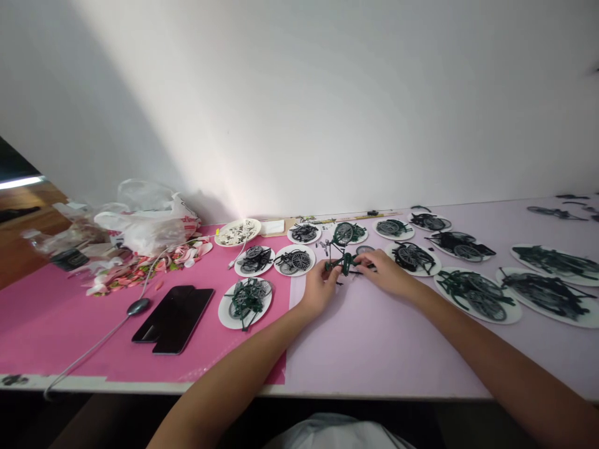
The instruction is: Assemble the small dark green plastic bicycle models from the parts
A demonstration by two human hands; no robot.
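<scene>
A small dark green model bicycle (347, 262), partly assembled, is held above the lilac tabletop with one spoked wheel at its far end. My left hand (321, 285) is closed on the near left side of its frame, thumb and fingers pinching it. From the right, my right hand (382, 272) pinches the bicycle's other side; whether a separate small part sits between those fingertips is too small to tell. Just left of my left hand is a plate of black wheels (294, 260). Beyond my right hand lies a plate of dark bicycle parts (413, 258).
More plates of parts stand left and right, including a plate of green frames (245, 303) and a large oval plate (477, 295). Two black phones (174, 319), a cable with a dark puck (138, 306), pink petals (140, 274) and a plastic bag (148, 221) occupy the left.
</scene>
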